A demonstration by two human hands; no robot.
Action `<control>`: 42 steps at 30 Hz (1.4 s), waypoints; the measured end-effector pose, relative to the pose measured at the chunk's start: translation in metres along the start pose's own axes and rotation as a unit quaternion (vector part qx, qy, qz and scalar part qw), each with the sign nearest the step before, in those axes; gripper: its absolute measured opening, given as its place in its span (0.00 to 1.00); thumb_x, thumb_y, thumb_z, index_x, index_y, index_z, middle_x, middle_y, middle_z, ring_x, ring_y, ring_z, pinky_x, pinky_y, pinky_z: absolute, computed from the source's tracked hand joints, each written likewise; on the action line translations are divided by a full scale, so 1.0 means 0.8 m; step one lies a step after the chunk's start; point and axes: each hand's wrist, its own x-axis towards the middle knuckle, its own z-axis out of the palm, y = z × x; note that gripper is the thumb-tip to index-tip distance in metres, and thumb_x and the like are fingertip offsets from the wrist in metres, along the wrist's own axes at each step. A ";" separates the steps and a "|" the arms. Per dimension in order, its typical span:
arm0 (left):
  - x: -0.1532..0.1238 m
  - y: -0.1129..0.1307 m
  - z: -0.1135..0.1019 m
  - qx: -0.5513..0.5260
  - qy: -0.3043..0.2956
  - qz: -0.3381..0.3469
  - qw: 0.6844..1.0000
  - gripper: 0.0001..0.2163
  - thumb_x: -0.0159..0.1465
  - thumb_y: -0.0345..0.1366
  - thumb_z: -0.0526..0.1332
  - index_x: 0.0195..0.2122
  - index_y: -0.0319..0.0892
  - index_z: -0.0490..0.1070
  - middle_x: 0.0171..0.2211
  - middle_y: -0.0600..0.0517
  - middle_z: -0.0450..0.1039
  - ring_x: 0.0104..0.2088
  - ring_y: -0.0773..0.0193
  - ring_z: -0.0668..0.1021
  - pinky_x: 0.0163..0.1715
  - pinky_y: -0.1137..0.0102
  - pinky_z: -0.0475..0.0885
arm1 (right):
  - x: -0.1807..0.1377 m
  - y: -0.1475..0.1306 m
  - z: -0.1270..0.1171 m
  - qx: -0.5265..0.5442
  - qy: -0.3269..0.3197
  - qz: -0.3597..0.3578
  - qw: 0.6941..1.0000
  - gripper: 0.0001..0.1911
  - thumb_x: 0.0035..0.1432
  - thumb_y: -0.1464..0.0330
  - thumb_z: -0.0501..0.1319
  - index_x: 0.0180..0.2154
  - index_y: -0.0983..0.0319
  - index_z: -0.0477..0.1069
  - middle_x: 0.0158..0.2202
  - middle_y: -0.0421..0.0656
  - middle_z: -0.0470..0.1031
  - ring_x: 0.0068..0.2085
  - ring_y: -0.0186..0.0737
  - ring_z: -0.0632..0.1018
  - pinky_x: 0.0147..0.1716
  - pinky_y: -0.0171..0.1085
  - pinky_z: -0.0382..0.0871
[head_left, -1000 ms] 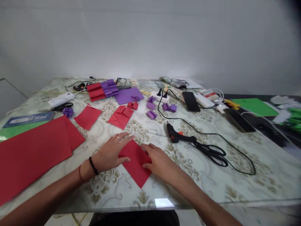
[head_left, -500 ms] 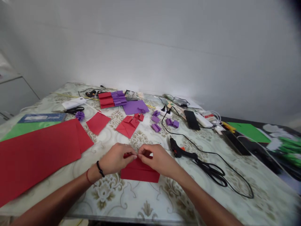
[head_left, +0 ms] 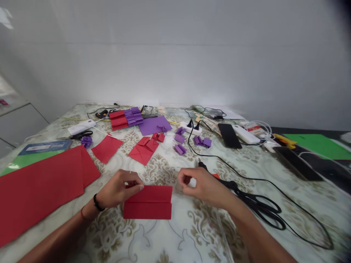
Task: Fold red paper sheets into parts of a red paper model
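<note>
My left hand (head_left: 120, 188) pinches the upper left corner of a folded red paper (head_left: 153, 210) between thumb and fingers. The paper has a crease running across its middle and lies just above or on the flowered tablecloth; I cannot tell which. To the right, apart from the paper, my right hand (head_left: 201, 184) has its fingers curled and the thumb against the index finger, with nothing visible in them. A black glue gun (head_left: 204, 166) lies partly hidden behind that hand, and black-handled scissors (head_left: 260, 206) lie under the right forearm.
Large red sheets (head_left: 44, 190) lie at the left. Further back are a folded red paper piece (head_left: 144, 149), small purple folded pieces (head_left: 180, 149), a purple sheet (head_left: 153, 124) and a power strip (head_left: 193, 128). Phones (head_left: 229, 136) and a black cord (head_left: 233, 170) are at the right.
My right hand has let go of the red paper and moved right. My left hand has moved left with the paper, and the view has shifted a little.
</note>
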 end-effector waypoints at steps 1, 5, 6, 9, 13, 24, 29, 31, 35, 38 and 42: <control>0.002 -0.001 0.003 -0.001 -0.002 -0.007 1.000 0.13 0.70 0.37 0.62 0.29 0.40 0.78 0.25 0.53 0.75 0.25 0.69 0.73 0.26 0.75 0.66 | -0.002 0.004 -0.003 -0.004 0.020 0.002 1.000 0.07 0.50 0.77 0.59 0.27 0.59 0.69 0.26 0.36 0.74 0.30 0.36 0.74 0.34 0.35 0.67; 0.003 -0.004 0.020 -0.001 -0.015 -0.021 1.000 0.12 0.70 0.38 0.62 0.32 0.39 0.79 0.26 0.53 0.77 0.26 0.68 0.74 0.28 0.75 0.68 | -0.006 0.001 0.017 -0.005 0.065 -0.023 0.998 0.04 0.61 0.71 0.63 0.38 0.59 0.76 0.40 0.43 0.81 0.43 0.43 0.79 0.46 0.41 0.70; 0.001 -0.004 0.024 -0.001 -0.017 -0.021 1.000 0.11 0.70 0.38 0.62 0.33 0.40 0.80 0.26 0.53 0.77 0.26 0.68 0.75 0.29 0.75 0.68 | -0.006 -0.002 0.027 -0.001 0.059 -0.032 0.998 0.04 0.60 0.69 0.65 0.39 0.59 0.77 0.40 0.43 0.81 0.43 0.43 0.79 0.47 0.40 0.70; -0.003 -0.003 0.033 0.000 -0.015 -0.018 1.000 0.10 0.70 0.37 0.62 0.34 0.40 0.81 0.27 0.53 0.77 0.27 0.68 0.74 0.30 0.75 0.68 | -0.006 -0.012 0.054 0.008 0.044 -0.041 0.998 0.04 0.61 0.72 0.65 0.35 0.59 0.78 0.35 0.40 0.81 0.37 0.38 0.80 0.41 0.36 0.70; -0.007 0.001 0.036 0.001 -0.013 -0.016 1.000 0.09 0.69 0.35 0.63 0.33 0.41 0.82 0.26 0.53 0.77 0.26 0.69 0.74 0.29 0.75 0.67 | -0.006 -0.013 0.067 0.011 0.039 -0.044 0.998 0.06 0.60 0.75 0.65 0.34 0.59 0.78 0.33 0.38 0.81 0.34 0.37 0.79 0.37 0.34 0.70; -0.011 0.010 0.053 -0.019 0.033 0.007 0.999 0.08 0.63 0.27 0.63 0.34 0.44 0.81 0.32 0.52 0.82 0.32 0.65 0.81 0.35 0.73 0.74 | -0.008 -0.018 0.088 0.014 0.038 -0.083 0.996 0.08 0.57 0.78 0.62 0.32 0.59 0.76 0.29 0.37 0.76 0.31 0.35 0.75 0.34 0.33 0.67; -0.014 0.014 0.057 -0.013 0.044 0.012 0.999 0.08 0.59 0.24 0.62 0.32 0.44 0.78 0.32 0.54 0.81 0.33 0.65 0.81 0.37 0.72 0.73 | -0.010 -0.018 0.097 0.030 0.041 -0.070 0.996 0.08 0.57 0.77 0.61 0.33 0.59 0.75 0.30 0.37 0.77 0.31 0.35 0.76 0.34 0.33 0.66; -0.015 0.017 0.060 -0.010 0.041 0.013 0.999 0.09 0.58 0.23 0.61 0.32 0.43 0.77 0.31 0.54 0.80 0.33 0.65 0.80 0.37 0.72 0.72 | -0.010 -0.017 0.100 0.037 0.037 -0.061 0.997 0.09 0.54 0.78 0.61 0.31 0.59 0.74 0.29 0.36 0.76 0.31 0.35 0.75 0.34 0.33 0.66; -0.017 0.018 0.061 -0.008 0.029 0.014 0.999 0.09 0.55 0.22 0.60 0.30 0.43 0.74 0.30 0.56 0.78 0.32 0.67 0.78 0.35 0.73 0.70 | -0.010 -0.018 0.101 0.058 0.028 -0.060 0.996 0.10 0.51 0.80 0.60 0.29 0.59 0.72 0.28 0.35 0.74 0.30 0.34 0.74 0.33 0.32 0.66; -0.016 0.016 0.056 -0.010 0.022 0.010 1.000 0.09 0.54 0.21 0.59 0.30 0.43 0.72 0.30 0.55 0.76 0.31 0.67 0.76 0.34 0.74 0.68 | -0.009 -0.018 0.094 0.073 0.029 -0.057 0.995 0.10 0.52 0.79 0.59 0.29 0.59 0.71 0.28 0.35 0.73 0.30 0.34 0.73 0.34 0.33 0.66; -0.012 0.008 0.041 -0.010 0.015 0.000 1.000 0.09 0.54 0.21 0.58 0.29 0.42 0.71 0.29 0.56 0.73 0.29 0.68 0.73 0.32 0.74 0.67 | -0.007 -0.014 0.078 0.087 0.011 -0.027 0.996 0.09 0.50 0.80 0.60 0.27 0.59 0.70 0.27 0.35 0.73 0.30 0.34 0.72 0.33 0.32 0.65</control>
